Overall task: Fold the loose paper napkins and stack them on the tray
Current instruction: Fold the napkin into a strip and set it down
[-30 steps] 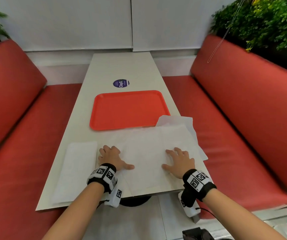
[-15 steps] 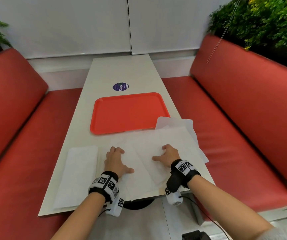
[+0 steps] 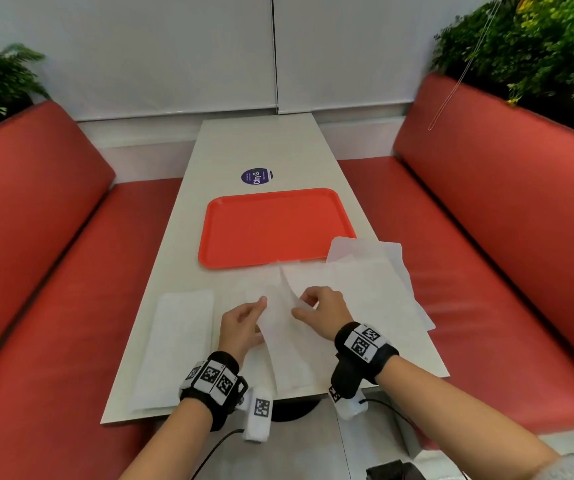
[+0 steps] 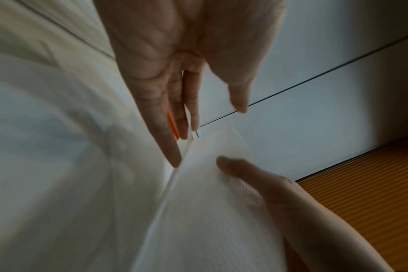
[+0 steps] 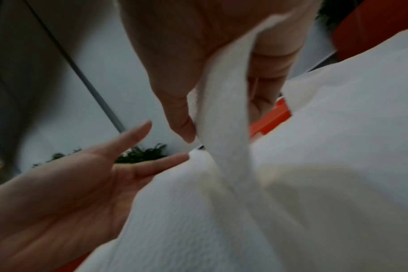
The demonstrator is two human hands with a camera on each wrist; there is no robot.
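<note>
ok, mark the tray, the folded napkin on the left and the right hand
tray (image 3: 271, 230): head view, bare middle of its red floor.
folded napkin (image 3: 178, 344): head view, centre of the white strip left of the left hand.
right hand (image 3: 327, 306): head view, back of the hand, pinching the open napkin.

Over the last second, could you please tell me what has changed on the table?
The right hand slid left and pinched the napkin, lifting a fold; the left hand rose off it, open beside the fold. The tray and folded napkin stayed put.
</note>
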